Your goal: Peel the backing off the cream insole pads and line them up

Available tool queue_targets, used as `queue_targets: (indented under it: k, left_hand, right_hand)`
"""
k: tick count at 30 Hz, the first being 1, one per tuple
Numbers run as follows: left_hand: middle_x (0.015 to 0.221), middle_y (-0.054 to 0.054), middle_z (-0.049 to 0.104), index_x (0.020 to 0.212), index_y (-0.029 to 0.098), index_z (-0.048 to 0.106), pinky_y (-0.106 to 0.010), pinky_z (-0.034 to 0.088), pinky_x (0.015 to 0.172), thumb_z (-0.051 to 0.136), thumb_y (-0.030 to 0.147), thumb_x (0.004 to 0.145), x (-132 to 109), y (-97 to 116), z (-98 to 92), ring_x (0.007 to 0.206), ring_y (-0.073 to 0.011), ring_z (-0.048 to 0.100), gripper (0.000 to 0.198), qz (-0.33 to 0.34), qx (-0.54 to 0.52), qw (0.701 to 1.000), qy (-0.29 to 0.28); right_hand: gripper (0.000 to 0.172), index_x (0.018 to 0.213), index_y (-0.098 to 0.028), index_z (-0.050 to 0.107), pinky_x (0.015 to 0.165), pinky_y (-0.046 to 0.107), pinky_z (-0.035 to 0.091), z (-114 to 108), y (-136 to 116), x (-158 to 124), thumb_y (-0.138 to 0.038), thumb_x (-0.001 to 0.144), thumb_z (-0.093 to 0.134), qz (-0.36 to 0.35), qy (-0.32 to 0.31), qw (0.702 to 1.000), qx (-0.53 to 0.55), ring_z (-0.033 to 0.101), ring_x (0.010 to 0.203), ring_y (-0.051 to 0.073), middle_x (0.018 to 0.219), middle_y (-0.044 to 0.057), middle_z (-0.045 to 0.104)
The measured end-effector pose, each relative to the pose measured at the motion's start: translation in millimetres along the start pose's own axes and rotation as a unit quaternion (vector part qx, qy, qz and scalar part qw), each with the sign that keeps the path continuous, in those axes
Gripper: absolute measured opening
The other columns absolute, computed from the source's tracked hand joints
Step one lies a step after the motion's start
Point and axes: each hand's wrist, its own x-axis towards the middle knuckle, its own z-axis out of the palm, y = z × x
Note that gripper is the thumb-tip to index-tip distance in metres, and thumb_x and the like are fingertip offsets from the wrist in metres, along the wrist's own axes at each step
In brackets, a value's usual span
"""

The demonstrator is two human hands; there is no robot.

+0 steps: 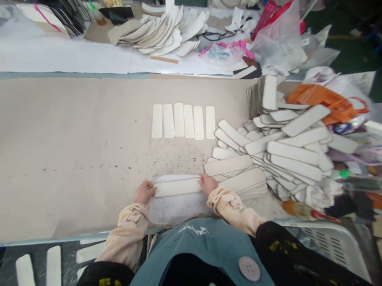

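Note:
My left hand and my right hand grip the two ends of one long white rounded strip. The strip lies crosswise on a white sheet at the near edge of the paper-covered table. Both hands have their fingers curled onto the strip's ends. Several more white strips lie side by side in a row farther back on the table. A big loose pile of the same strips lies just right of my right hand.
Along the far side lie stacks of white insole-shaped pieces, black pieces and plastic bags. An orange bag and clutter sit at the right. A grey crate stands at bottom right, and white strips lie on a dark tray below the table edge.

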Motion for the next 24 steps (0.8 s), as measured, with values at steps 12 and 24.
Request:
queue_targets:
  k: [12,24]
  left_hand:
    - [0.06,0.002,0.063,0.073,0.022,0.046,-0.026,0.038,0.061,0.05,0.039,0.074,6.5,-7.4,5.6,0.066,-0.0162,0.06,0.017,0.015,0.0,1.0,-0.009]
    - [0.061,0.002,0.063,0.072,0.022,0.046,-0.028,0.038,0.063,0.049,0.04,0.074,3.7,-1.3,1.6,0.068,-0.0178,0.06,0.018,0.01,0.022,1.0,-0.015]
  right_hand:
    - [0.027,0.108,-0.017,0.049,0.073,0.023,0.039,5.8,-3.2,-20.3,-0.017,0.082,0.053,-0.002,0.052,0.996,0.07,0.057,0.084,0.015,0.089,0.003,0.063]
    - [0.052,0.131,-0.014,0.04,0.106,0.037,0.026,31.5,-38.4,-33.8,-0.036,0.085,0.051,-0.352,0.055,0.934,-0.002,0.031,0.127,0.022,0.135,0.013,0.04]
